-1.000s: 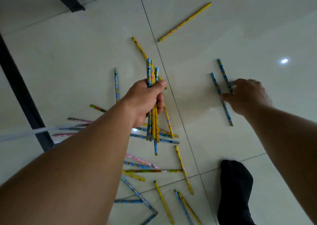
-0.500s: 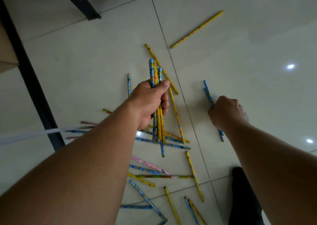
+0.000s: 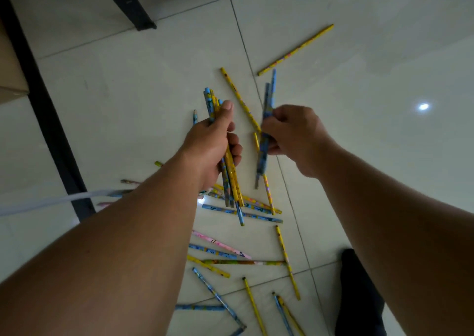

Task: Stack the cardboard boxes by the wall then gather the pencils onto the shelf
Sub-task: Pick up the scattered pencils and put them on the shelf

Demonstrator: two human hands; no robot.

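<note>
My left hand (image 3: 213,146) grips a bundle of blue and yellow pencils (image 3: 230,176), held upright above the floor. My right hand (image 3: 295,135) holds two blue pencils (image 3: 268,99) close beside the bundle, a hand's width to its right. Several more pencils lie scattered on the pale tiled floor: a lone yellow one (image 3: 296,49) far ahead, another yellow one (image 3: 239,97) between the hands, a pink one (image 3: 220,244) and several blue and yellow ones (image 3: 243,214) beneath my arms.
A black shelf frame leg (image 3: 48,110) runs down the left side and another black leg (image 3: 128,4) stands at the top. A cardboard box corner (image 3: 10,74) shows at the far left. My dark-socked foot (image 3: 359,297) rests at the lower right. A white cable (image 3: 46,202) crosses the left.
My right hand picked two blue pencils off the floor on the right and carried them left toward the bundle in my left hand. The view shifted slightly.
</note>
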